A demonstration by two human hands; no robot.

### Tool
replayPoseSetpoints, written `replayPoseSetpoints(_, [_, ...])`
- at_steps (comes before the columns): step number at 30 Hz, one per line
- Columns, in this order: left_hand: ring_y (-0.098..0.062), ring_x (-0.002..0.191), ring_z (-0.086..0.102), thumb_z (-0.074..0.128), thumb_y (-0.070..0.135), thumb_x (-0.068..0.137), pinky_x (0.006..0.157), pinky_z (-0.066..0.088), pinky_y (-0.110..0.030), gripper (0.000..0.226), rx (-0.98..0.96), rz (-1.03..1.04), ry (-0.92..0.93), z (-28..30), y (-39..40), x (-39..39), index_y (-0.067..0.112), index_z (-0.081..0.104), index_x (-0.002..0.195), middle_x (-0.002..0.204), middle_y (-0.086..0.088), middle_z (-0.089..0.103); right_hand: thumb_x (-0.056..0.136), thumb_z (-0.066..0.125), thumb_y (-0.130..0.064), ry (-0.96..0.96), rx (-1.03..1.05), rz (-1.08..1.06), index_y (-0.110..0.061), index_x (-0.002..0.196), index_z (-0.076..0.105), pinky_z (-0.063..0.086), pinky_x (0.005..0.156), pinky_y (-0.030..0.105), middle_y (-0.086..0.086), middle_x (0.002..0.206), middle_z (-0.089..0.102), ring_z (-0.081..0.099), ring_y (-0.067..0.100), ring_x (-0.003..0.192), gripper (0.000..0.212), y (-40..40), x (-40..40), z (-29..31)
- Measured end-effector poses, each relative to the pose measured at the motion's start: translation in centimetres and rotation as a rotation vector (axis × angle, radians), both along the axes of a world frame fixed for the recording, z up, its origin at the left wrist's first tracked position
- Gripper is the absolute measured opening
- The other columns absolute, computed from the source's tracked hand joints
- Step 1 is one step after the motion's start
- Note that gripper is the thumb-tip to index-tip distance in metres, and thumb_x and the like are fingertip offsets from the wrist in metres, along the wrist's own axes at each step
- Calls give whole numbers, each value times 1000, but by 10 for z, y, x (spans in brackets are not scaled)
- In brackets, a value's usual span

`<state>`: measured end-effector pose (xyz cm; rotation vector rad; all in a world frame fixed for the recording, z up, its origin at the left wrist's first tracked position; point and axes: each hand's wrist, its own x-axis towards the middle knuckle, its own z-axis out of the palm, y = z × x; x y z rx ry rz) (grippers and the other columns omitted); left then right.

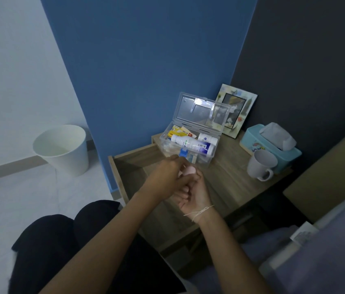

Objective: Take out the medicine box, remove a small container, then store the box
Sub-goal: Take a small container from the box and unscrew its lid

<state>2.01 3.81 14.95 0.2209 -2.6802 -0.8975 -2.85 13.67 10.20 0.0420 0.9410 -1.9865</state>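
Observation:
The clear plastic medicine box (215, 132) stands on the wooden bedside table (231, 183) with its lid tipped up and open. Inside lie a white bottle with a blue label (192, 143), a smaller white bottle (206, 137) and yellow packets (175, 132); a blue latch (183, 153) hangs at its front. Just in front of the box my two hands meet over the open drawer. A small pale pink container (189, 170) is held in my right hand (190, 194), and my left hand (165, 180) closes its fingers over the top of it. Most of the container is hidden.
The drawer (131, 164) is pulled out toward me, to the left of the box. A white mug (261, 165), a teal tissue box (271, 145) and a picture frame (236, 110) stand on the table. A white bin (63, 149) is on the floor at the left; bedding lies at the right.

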Motion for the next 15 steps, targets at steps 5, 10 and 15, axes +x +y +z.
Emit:
replayPoseSetpoints(5, [-20, 104, 60, 64, 27, 85, 82, 42, -24, 49, 88, -122, -60, 5, 0, 2, 22, 51, 131, 126, -3, 61, 85, 53, -54, 24, 11, -31, -19, 58, 59, 23, 36, 17, -5, 42, 34, 29, 6, 34, 45, 3, -3, -5])
replayPoseSetpoints(10, [-17, 87, 57, 63, 33, 86, 73, 43, -26, 35, -3, -97, -118, 6, 2, -5, 17, 58, 117, 112, -6, 61, 86, 48, -58, 21, -12, 0, -20, 62, 62, 23, 37, 19, -6, 45, 34, 29, 6, 38, 47, 8, -8, -10])
replayPoseSetpoints(15, [-17, 89, 59, 67, 49, 80, 72, 42, -25, 52, 29, -51, -89, 2, 7, -13, 19, 53, 119, 116, -2, 61, 78, 59, -57, 49, -9, -6, -21, 76, 69, 31, 36, 18, -5, 48, 41, 32, 7, 38, 37, 11, -15, -9])
